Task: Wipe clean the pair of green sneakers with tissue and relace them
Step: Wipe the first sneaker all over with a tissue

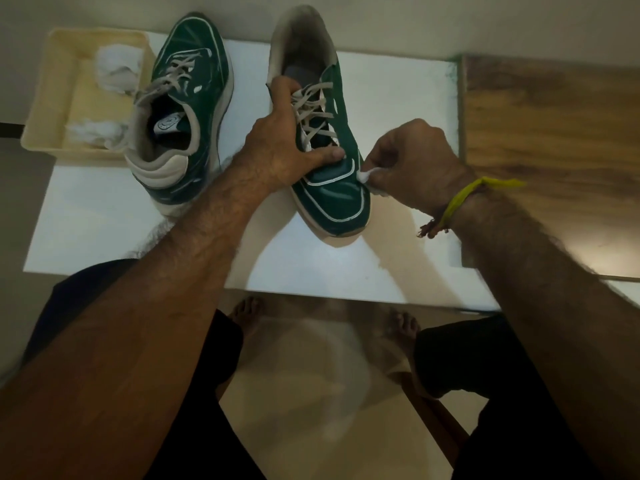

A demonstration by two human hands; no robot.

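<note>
Wiping under way on the right-hand green sneaker [329, 188], toe toward the near edge of the white bench [104, 216], heel opening far side. Left hand [277, 147] grasping that sneaker from its left side: fingers curled in at the tongue by the top of the laces [311, 105], thumb laid across the upper just below the lowest lace row. Right hand [412, 161] just to the right of the same sneaker, grip closed on a small wad of white tissue [365, 174], tissue touching the sneaker's right edge near the white piping of the toe panel. Yellow thread band [464, 199] round the right wrist, loose end trailing right.

Second green sneaker [180, 112] left of the held sneaker, apart from it, turned the other way: heel near, toe far, laces threaded, loose ends hanging toward the left. Cream tray [45, 116] left again, touching or overlapped by that second sneaker's heel side; cannot tell which. Two crumpled white tissue lumps [117, 71] inside the tray, one far, one near.

Wood-grain surface [554, 133] right of the held sneaker, beyond the bench edge. Bare feet [401, 327] on the floor below the held sneaker, dark-clothed knees either side.
</note>
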